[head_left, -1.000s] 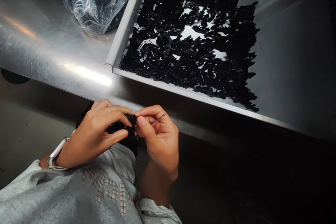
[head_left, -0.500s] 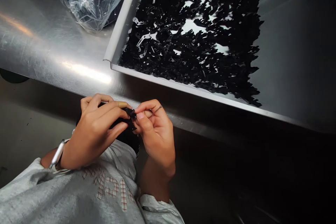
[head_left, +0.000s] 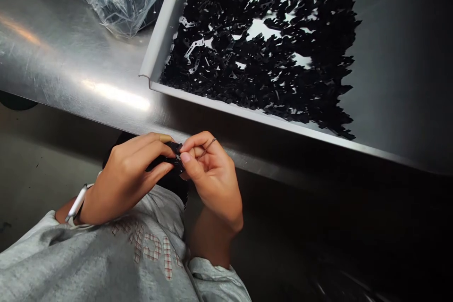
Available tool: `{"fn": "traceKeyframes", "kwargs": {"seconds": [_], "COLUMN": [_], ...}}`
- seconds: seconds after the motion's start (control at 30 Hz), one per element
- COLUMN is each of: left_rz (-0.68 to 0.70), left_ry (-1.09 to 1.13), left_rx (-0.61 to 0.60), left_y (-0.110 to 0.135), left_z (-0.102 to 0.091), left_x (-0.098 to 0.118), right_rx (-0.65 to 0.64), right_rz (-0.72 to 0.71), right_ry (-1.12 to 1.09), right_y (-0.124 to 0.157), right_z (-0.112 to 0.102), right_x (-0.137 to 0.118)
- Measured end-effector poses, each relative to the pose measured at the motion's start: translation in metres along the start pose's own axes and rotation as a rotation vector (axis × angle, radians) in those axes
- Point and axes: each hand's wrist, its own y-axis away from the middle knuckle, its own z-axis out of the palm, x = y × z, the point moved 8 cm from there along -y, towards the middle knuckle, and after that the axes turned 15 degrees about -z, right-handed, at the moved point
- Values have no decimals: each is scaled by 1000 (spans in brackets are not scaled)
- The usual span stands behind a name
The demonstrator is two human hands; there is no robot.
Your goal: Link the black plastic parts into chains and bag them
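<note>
Both hands meet just off the front edge of the metal table, above my lap. My left hand (head_left: 132, 174) grips a small black part (head_left: 176, 150) between thumb and fingers. My right hand (head_left: 212, 177) pinches at the right end of that part with thumb and forefinger. The part is partly covered by my fingers, so its full shape is hidden. A thin dark loop (head_left: 208, 147), perhaps a ring or cord, shows at the right forefinger.
A white tray (head_left: 212, 107) with a raised rim holds a heap of small flat black parts (head_left: 226, 71). Left of it, a clear plastic bag (head_left: 120, 4) with dark contents lies on the shiny metal table (head_left: 63, 71). The table edge runs just beyond my hands.
The fingers of my left hand have drawn closer together and more of the black part shows. My right hand has shifted slightly and still pinches it.
</note>
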Motion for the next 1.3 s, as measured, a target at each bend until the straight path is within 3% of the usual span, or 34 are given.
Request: {"fn": "traceKeyframes", "kwargs": {"seconds": [0.5, 1.17, 1.3], "left_rz": [-6, -40, -40], "left_ry": [6, 29, 34], "left_rx": [4, -25, -36], "left_y": [0, 0, -1], "left_z": [-3, 0, 2], "left_x": [0, 3, 1], "right_rx": [-54, -68, -69], "right_rz": [31, 108, 62], "right_ry": [-248, -220, -325], "right_y": [2, 1, 1], "right_z": [1, -2, 0], "right_x": [4, 8, 6]}}
